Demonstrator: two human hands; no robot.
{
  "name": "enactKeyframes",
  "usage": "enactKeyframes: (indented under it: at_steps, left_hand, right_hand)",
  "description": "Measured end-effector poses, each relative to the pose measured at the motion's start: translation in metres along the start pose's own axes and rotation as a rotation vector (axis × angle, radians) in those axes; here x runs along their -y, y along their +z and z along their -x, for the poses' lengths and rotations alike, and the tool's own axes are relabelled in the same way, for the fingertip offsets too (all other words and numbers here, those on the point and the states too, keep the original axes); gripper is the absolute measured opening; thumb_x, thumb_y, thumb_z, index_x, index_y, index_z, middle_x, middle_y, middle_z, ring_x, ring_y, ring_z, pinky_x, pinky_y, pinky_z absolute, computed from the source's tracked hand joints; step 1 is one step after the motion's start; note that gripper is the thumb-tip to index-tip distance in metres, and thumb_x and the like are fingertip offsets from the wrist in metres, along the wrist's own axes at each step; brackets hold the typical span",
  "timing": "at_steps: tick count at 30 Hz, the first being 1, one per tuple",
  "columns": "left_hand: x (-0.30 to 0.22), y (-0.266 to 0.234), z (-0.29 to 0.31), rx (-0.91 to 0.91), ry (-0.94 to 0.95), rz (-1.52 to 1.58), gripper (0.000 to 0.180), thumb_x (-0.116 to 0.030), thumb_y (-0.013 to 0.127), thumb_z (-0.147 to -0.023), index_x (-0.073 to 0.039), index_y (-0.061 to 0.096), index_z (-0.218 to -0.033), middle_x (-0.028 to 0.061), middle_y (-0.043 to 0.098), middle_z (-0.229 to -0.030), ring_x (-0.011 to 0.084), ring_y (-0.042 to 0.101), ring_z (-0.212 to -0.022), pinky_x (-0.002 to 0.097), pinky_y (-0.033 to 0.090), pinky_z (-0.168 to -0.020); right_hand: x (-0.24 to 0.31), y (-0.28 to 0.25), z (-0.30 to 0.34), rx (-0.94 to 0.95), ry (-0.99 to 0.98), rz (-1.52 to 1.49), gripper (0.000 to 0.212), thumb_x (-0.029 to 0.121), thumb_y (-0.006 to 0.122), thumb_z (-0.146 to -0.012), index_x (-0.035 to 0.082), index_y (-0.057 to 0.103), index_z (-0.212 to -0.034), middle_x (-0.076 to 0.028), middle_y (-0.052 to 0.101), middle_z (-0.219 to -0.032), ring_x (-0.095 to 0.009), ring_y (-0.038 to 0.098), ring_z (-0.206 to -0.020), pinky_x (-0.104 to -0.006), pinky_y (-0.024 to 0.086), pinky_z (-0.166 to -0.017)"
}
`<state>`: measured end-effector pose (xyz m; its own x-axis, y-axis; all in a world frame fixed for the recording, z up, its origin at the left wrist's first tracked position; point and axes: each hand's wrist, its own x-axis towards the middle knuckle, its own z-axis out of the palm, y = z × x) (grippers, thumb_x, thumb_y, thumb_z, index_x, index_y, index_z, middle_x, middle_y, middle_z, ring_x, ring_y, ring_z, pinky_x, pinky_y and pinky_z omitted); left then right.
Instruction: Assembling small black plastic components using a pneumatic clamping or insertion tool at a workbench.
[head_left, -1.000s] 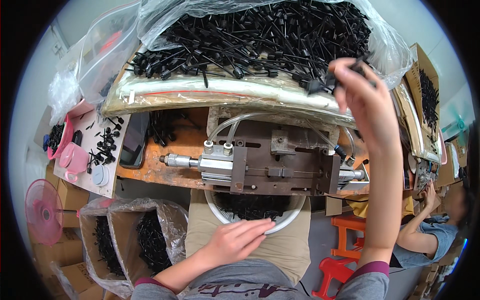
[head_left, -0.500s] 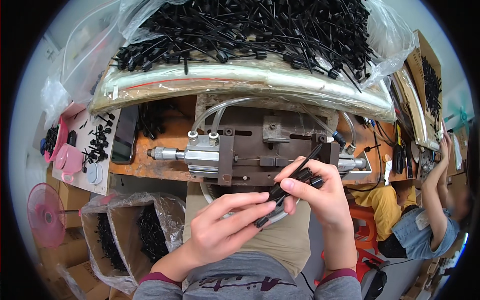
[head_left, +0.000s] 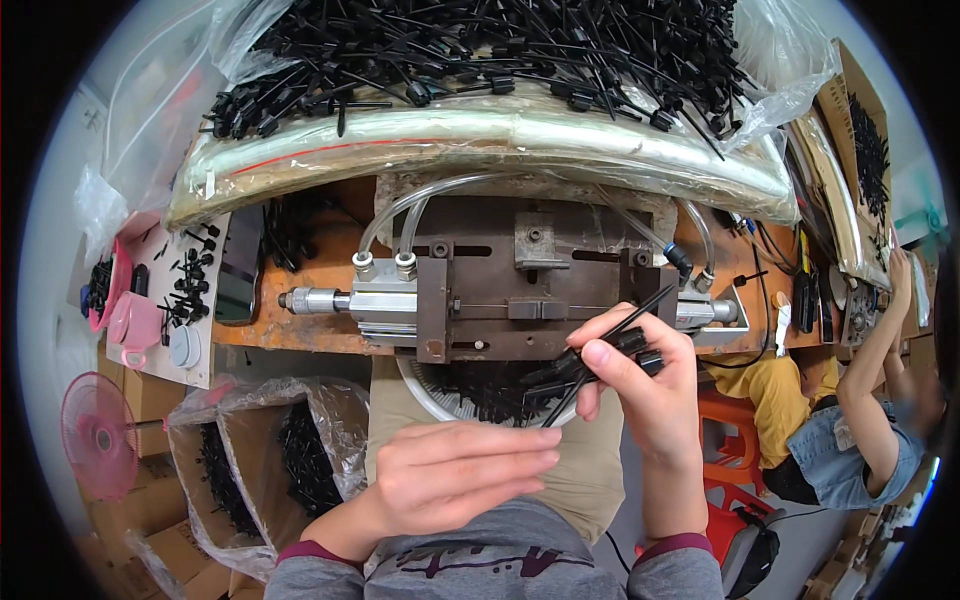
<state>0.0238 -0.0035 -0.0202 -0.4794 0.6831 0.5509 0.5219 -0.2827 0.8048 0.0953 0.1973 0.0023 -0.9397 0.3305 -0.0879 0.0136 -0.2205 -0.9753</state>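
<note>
My right hand [head_left: 655, 395] pinches a few black plastic parts [head_left: 628, 342] with thin stems and thick heads between thumb and fingers. One pointed stem sticks up past the fingertips. To the lower left, my left hand [head_left: 465, 472] is held flat with its fingers stretched out, apart from the parts; its palm side is hidden. Both hands are in front of a brown metal fixture [head_left: 490, 285] with an air cylinder [head_left: 385, 310] at its left. Below the fixture's front edge, a round white basin [head_left: 425, 388] of similar black parts rests at my lap, partly covered by my hands.
A big heap of black parts [head_left: 480, 60] lies behind the fixture on a plastic-wrapped ledge [head_left: 400, 150]. Plastic-lined boxes [head_left: 255, 470] and a pink fan [head_left: 102, 437] stand at left. Clear air hoses [head_left: 440, 188] arch over the fixture. At right, a co-worker [head_left: 850, 450] reaches forward.
My left hand has come away from the black parts, moving down with its fingers straightened. My right hand keeps its hold and has shifted slightly right. More of the basin shows.
</note>
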Motion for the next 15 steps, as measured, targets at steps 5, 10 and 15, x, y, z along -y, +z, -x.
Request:
enactKeyframes:
  at_steps: [5, 10, 15]
  left_hand:
    - [0.001, -0.003, 0.004, 0.012, 0.076, -0.042, 0.032, -0.005, 0.084, -0.070, 0.000, 0.075, -0.099, 0.0161, 0.072, -0.107, 0.0240, 0.073, -0.086, 0.0299, 0.060, -0.074]
    - [-0.003, 0.002, 0.009, -0.098, -0.048, -0.061, 0.030, -0.008, 0.085, -0.070, -0.004, 0.076, -0.099, 0.0169, 0.068, -0.118, 0.0231, 0.073, -0.084, 0.0288, 0.060, -0.075]
    - [0.001, -0.003, 0.008, -0.057, 0.053, -0.189, 0.030, -0.012, 0.086, -0.068, -0.008, 0.078, -0.097, 0.0121, 0.068, -0.117, 0.0196, 0.070, -0.081, 0.0278, 0.057, -0.068]
  right_hand:
    - [-0.001, -0.002, 0.003, -0.165, -0.134, 0.053, 0.011, 0.005, 0.064, -0.094, -0.004, 0.067, -0.101, -0.007, 0.065, -0.071, -0.011, 0.064, -0.059, -0.0231, 0.050, -0.054]
    - [0.000, -0.005, 0.008, -0.243, -0.181, 0.031, 0.013, 0.008, 0.062, -0.095, -0.004, 0.065, -0.099, -0.012, 0.070, -0.081, -0.013, 0.064, -0.059, -0.0236, 0.051, -0.054]
    - [0.001, -0.008, 0.015, -0.082, -0.076, -0.074, 0.012, 0.008, 0.060, -0.095, -0.004, 0.064, -0.095, -0.016, 0.071, -0.089, -0.014, 0.063, -0.057, -0.0255, 0.050, -0.051]
